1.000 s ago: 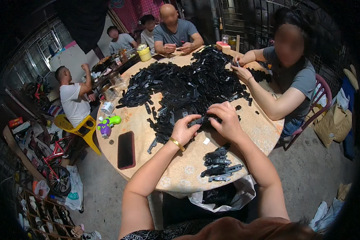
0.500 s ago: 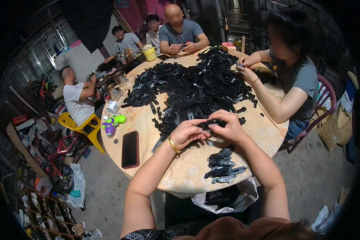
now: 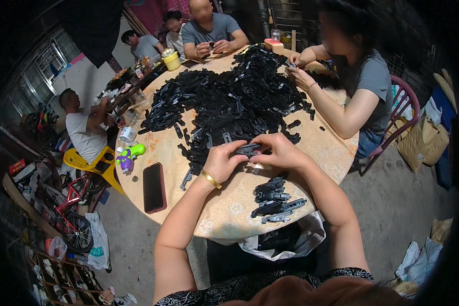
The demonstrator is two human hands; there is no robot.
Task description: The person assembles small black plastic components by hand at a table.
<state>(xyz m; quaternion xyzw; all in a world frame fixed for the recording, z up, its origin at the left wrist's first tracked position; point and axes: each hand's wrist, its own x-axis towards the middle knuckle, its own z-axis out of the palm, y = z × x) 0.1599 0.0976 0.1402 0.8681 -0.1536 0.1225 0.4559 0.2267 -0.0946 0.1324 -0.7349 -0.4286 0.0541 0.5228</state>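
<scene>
A long dark-grey plastic part [image 3: 248, 149] spans the gap between my two hands, just above the near edge of a heap. My left hand [image 3: 223, 162], with a gold bangle at the wrist, pinches one end of it between thumb and fingers. My right hand [image 3: 285, 154] is closed on the other end. The heap of black plastic parts [image 3: 217, 104] covers much of the round table [image 3: 224, 219]. Closer to me, several similar parts lie in a small group [image 3: 276, 201]. Below the table edge hangs an open white bag [image 3: 311, 238] with black parts inside.
Left of the heap are a phone [image 3: 154, 187], a green-and-purple toy [image 3: 131, 157] and a clear jar [image 3: 127, 134]. A yellow container [image 3: 171, 59] stands farther back. One person [image 3: 364, 92] works at the right; others sit beyond. A bicycle [image 3: 76, 217] stands on the left floor.
The view has shifted, so the table appears farther left and higher. Between my hands the part now shows its long grey side, and my fingers have moved to its ends.
</scene>
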